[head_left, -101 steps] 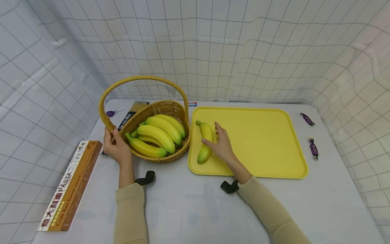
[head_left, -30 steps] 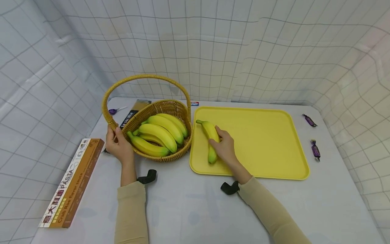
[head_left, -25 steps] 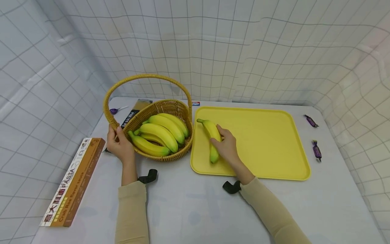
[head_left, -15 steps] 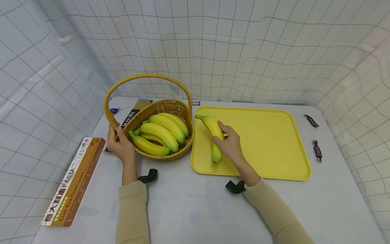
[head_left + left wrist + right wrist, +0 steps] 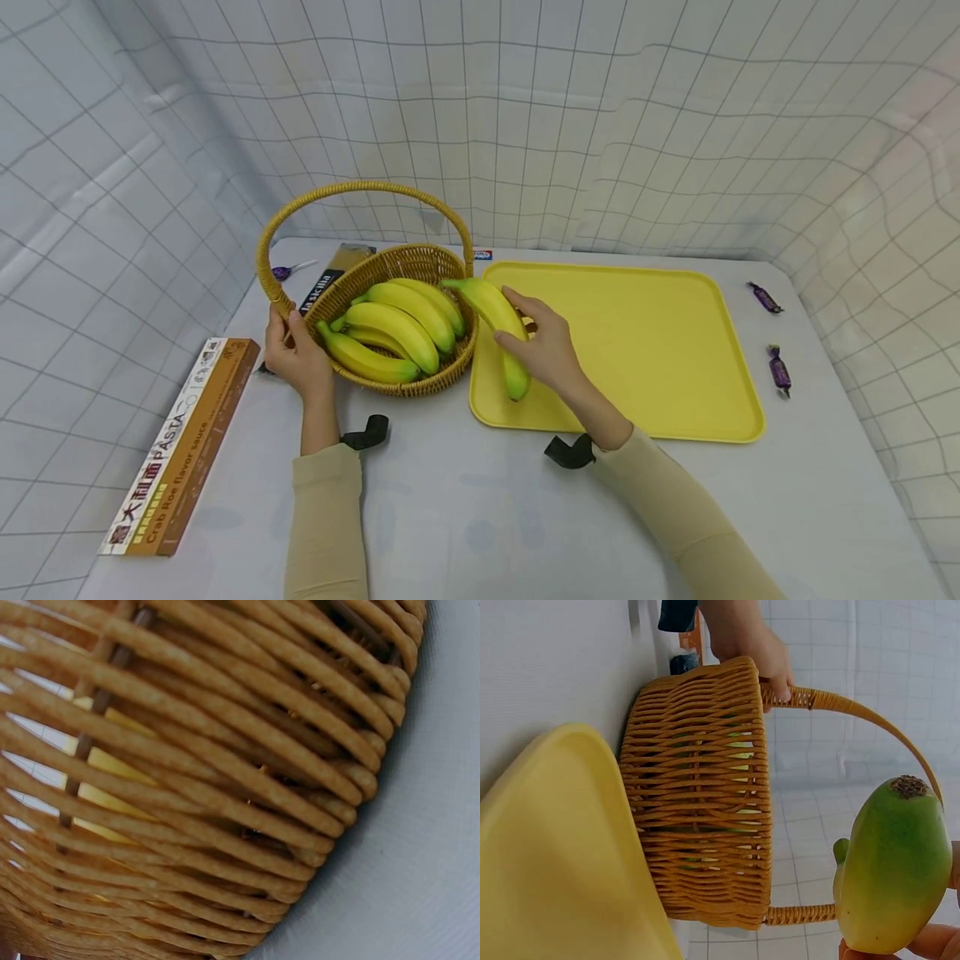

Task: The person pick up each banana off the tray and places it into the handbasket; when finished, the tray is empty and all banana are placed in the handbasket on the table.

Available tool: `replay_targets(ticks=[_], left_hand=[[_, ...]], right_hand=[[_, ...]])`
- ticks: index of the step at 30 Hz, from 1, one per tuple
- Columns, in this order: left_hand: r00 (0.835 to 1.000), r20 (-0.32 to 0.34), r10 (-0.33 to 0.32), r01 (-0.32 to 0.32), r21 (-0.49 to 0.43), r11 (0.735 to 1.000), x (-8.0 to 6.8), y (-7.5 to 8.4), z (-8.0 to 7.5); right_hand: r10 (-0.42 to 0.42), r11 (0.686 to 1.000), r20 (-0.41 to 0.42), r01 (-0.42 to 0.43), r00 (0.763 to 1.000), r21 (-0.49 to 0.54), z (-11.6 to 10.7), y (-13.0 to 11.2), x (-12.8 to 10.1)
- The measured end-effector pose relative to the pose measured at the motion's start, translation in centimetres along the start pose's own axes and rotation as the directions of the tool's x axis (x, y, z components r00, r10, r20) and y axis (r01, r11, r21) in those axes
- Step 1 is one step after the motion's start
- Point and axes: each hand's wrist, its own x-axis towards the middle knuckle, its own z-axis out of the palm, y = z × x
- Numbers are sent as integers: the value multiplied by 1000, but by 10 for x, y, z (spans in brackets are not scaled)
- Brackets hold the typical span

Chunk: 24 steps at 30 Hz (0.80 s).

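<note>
Both hands are at work: the right hand (image 5: 546, 354) grips a single banana (image 5: 495, 329) about its middle, fingers curled round it, and holds it lifted over the left edge of the yellow tray (image 5: 675, 350), its stem end pointing toward the wicker basket (image 5: 442, 379) and reaching over the rim. That banana is bright yellow and smoothly curved, shading to green at both tips; the right wrist view shows its blunt end (image 5: 891, 862) close up, green around a small brown, rough scar. The left hand (image 5: 298, 354) grasps the basket where its arched handle meets the rim, fingers wrapped round the handle's base. Inside the basket lies a bunch of bananas (image 5: 393, 329), yellow with green tips, side by side.
</note>
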Motion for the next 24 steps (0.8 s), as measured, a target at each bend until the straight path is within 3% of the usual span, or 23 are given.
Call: replay_targets(ticks=[10, 18, 24], left_hand=[[999, -8, -37, 37, 35, 999, 4, -11, 2], [999, -2, -50, 50, 50, 998, 5, -17, 2], [999, -7, -47, 47, 33, 998, 11, -32, 2]], right_hand=[[-170, 980, 95, 178, 981, -89, 33, -33, 31], [-195, 958, 185, 227, 963, -172, 59, -49, 67], [-176, 956, 232, 223, 957, -192, 71, -47, 93]])
